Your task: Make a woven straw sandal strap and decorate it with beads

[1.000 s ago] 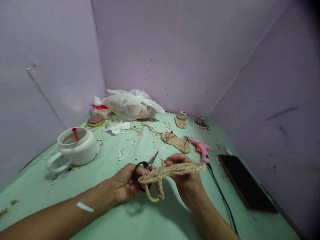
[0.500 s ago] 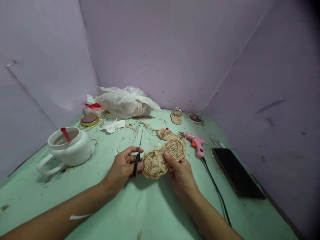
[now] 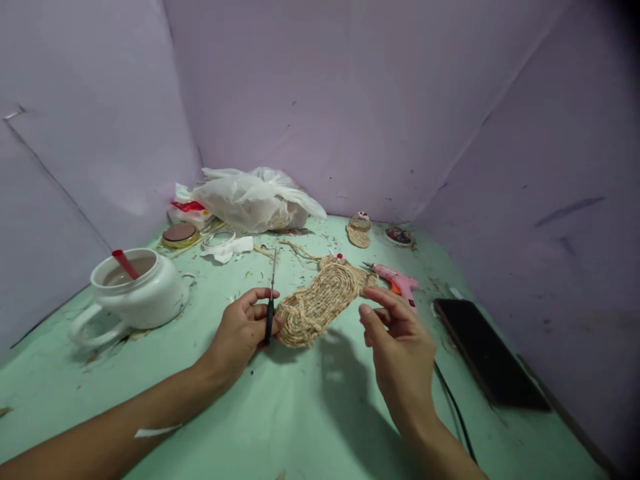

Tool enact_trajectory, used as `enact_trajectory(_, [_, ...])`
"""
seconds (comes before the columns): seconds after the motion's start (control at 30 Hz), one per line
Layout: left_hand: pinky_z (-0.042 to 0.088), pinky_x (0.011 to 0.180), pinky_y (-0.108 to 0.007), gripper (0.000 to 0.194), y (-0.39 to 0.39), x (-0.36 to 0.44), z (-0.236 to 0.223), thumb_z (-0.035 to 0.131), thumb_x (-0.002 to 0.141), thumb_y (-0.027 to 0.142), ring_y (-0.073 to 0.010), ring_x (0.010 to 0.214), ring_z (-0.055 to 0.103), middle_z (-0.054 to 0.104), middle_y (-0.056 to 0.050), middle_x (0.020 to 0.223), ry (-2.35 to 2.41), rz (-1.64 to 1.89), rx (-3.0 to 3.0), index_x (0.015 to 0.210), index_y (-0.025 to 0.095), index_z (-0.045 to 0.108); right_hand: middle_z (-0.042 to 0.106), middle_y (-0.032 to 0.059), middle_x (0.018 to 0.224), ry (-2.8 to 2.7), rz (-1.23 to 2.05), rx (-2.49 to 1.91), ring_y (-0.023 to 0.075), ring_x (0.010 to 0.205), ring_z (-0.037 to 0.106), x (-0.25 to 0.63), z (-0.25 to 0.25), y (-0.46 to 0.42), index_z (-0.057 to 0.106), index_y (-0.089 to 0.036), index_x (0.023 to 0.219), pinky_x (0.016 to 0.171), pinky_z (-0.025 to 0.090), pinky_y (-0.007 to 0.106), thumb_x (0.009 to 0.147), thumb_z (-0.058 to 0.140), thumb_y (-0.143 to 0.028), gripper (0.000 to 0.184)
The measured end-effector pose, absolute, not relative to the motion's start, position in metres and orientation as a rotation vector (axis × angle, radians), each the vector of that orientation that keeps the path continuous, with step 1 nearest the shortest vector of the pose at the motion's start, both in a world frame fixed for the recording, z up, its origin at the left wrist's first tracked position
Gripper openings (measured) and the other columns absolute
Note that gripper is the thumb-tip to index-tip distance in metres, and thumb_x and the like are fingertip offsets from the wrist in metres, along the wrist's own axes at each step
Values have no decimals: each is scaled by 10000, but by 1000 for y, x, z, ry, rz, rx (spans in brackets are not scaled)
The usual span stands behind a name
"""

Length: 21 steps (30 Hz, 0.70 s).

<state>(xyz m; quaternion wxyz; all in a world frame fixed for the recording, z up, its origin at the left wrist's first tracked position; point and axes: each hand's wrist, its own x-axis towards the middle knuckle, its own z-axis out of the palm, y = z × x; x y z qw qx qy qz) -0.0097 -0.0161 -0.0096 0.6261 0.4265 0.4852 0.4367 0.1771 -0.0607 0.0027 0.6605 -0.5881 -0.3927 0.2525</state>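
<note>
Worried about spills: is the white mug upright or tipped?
Upright: the white mug stands on the green tabletop, its mouth facing up and a red tube leaning in it.

So the person's got two bare hands (image 3: 244,330) (image 3: 403,347) in there, one pair of scissors (image 3: 270,320) and three woven slipper pieces (image 3: 317,303) (image 3: 371,275) (image 3: 359,233). Just one glue gun (image 3: 388,272), one phone (image 3: 490,353), one mug (image 3: 145,303), one red stick (image 3: 125,265), one plastic bag (image 3: 250,201), one round tin (image 3: 180,235). One little dish (image 3: 400,245) too, its bits way too tiny to count tbh.
</note>
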Motion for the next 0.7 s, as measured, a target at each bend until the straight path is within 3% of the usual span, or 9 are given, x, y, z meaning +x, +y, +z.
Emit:
enact_trajectory(0.1, [307,348,-160,528,-17,-8,-12,765,528,224,-84,423,471,580,60,558,1135,994,1009,990,182,513,649,57,962,-1080,569,-1347,129,633,550,172,4,-63,743,-236,826,447,414,231,706,688,-249,132])
enact_trajectory(0.3, [273,323,-168,537,-24,-1,-8,766,511,261,-58,348,381,572,61,512,1184,934,1069,968,163,500,704,62,861,-1089,1084,-1247,99,479,538,161,-2,-62,762,-214,778,359,380,208,684,687,-266,131])
enact_trajectory(0.47, [241,319,-172,488,-28,2,-6,765,505,256,-49,319,354,579,65,494,1212,907,1098,912,174,509,590,-17,413,-936,1342,-1197,103,357,492,157,-3,-62,751,-164,811,348,396,210,635,749,-305,225])
enact_trajectory(0.7, [238,332,-175,431,-28,3,-9,742,527,242,-57,334,363,544,80,456,1169,895,1102,884,179,508,606,-16,422,-880,1412,-1165,92,346,502,159,-5,-58,725,-144,750,364,434,210,591,778,-336,255])
